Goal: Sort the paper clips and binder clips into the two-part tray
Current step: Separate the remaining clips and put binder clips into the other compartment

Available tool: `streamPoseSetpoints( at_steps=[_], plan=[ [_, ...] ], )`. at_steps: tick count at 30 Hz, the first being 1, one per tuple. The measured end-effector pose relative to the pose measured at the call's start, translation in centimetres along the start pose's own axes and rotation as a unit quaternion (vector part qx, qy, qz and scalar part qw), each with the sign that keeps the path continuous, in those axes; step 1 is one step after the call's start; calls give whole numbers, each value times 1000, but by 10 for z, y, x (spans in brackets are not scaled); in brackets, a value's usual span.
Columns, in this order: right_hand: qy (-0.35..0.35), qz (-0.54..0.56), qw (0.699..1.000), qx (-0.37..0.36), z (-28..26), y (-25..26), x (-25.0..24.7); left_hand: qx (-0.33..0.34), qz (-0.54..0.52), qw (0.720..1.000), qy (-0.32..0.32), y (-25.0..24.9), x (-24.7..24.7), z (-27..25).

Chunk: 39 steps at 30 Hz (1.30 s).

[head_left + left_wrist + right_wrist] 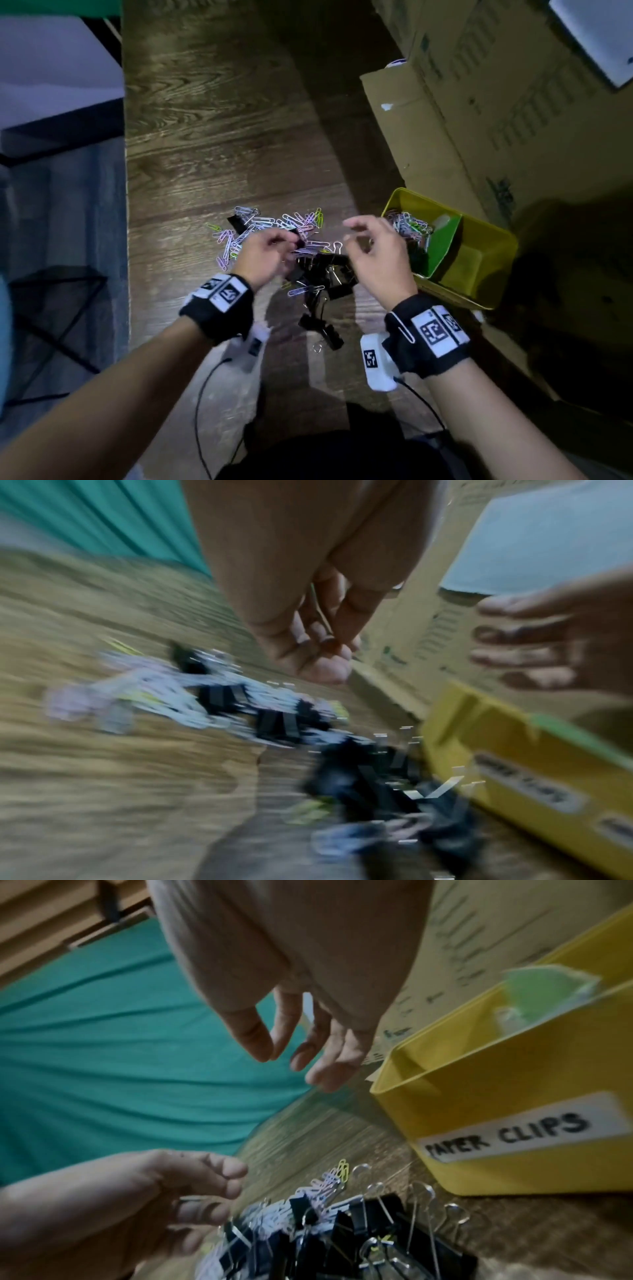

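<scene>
Both hands are above the mixed pile on the wooden table [212,113]. The left hand [263,255] has its fingers curled together over the pile; the head view suggests something dark at its fingertips, but I cannot tell if it really holds a clip. The right hand [375,251] is in the air between the pile and the yellow tray [493,253], with loose, separated fingers that hold nothing. Coloured paper clips [267,222] lie spread on the far side of the pile, and black binder clips [325,270] lie on the near side. The tray stands to the right, just beside the pile. A green divider [443,240] splits it, and the left part already contains paper clips; its front has a label [524,1126] reading "PAPER CLIPS". Cardboard boxes [479,113] stand behind the tray.
</scene>
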State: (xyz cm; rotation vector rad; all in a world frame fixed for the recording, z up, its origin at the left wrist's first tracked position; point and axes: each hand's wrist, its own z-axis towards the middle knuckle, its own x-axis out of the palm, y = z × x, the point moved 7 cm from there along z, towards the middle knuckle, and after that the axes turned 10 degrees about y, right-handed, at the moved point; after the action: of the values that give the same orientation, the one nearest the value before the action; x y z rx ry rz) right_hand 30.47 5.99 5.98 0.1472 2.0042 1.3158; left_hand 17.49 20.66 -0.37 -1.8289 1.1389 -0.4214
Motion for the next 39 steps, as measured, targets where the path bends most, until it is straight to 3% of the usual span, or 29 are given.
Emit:
streamPoseSetpoints(
  at_steps=[2, 4, 7, 10, 13, 21, 23, 25, 27, 29, 33, 36, 39],
  plan=[
    [96, -47, 993, -44, 4, 15, 32, 0, 135, 989, -67, 11, -50, 4],
    [180, -117, 975, -65, 11, 19, 65, -4, 295, 951, -92, 17, -82, 9],
    [247, -214, 942, -75, 26, 20, 107, 17, 429, 902, -44, 27, -89, 21],
    [262, -293, 917, -73, 41, 19, 134, 27, 447, 894, -7, 37, -76, 38],
    [249, -327, 909, -63, 54, 16, 148, 17, 412, 911, -17, 46, -68, 51],
    [187, -302, 935, -24, 66, 4, 150, 41, 317, 948, -1, 41, -83, 45],
    [173, -283, 943, -25, 67, 4, 149, 37, 251, 967, -18, 40, -103, 40],
    [157, -274, 948, -37, 70, 9, 151, 20, 119, 992, -39, 43, -123, 41],
    [155, -271, 950, -28, 74, 9, 155, 16, 57, 997, -55, 41, -136, 44],
    [152, -256, 955, 0, 78, 4, 158, 14, 153, 988, -32, 34, -140, 51],
    [132, -128, 982, 30, 82, -3, 149, 0, 358, 932, 58, 27, -125, 66],
    [91, 12, 995, 50, 80, -6, 130, 14, 416, 908, 46, 22, -117, 76],
    [21, 133, 987, 88, 79, -18, 110, 20, 439, 898, 25, 19, -110, 80]
  ],
)
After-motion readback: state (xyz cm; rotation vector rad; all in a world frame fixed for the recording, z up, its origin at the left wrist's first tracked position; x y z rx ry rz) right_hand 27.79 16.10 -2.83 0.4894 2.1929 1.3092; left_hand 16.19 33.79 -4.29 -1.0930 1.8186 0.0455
